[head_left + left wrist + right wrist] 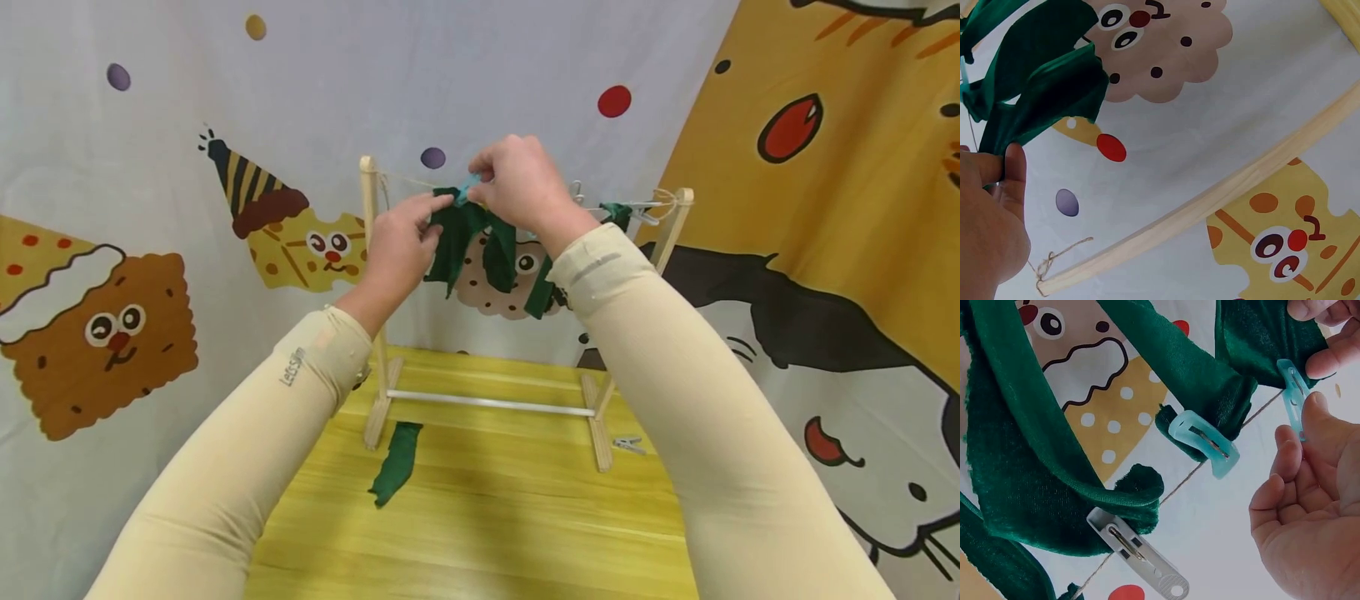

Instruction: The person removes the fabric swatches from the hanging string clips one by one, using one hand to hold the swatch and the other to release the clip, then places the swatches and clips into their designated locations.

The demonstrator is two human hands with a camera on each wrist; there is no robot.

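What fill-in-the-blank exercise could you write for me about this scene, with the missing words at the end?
1. The right hand pinches a clothespin colored light ____.
2. The left hand holds velvet fabric colored dark ____.
3. In the head view, a loose velvet strip lies on the tabletop near the ____ end of the drying rack.
4. The rack's posts are made of ____.
Missing words: blue; green; left; wood.

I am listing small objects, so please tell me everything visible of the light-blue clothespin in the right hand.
The light-blue clothespin looks like translucent plastic, with a metal-looking spring. It sits slanted at the line, its rear end in the grip of the right hand, its front end over the edge of the green cloth. Whether it clamps the cloth is unclear.
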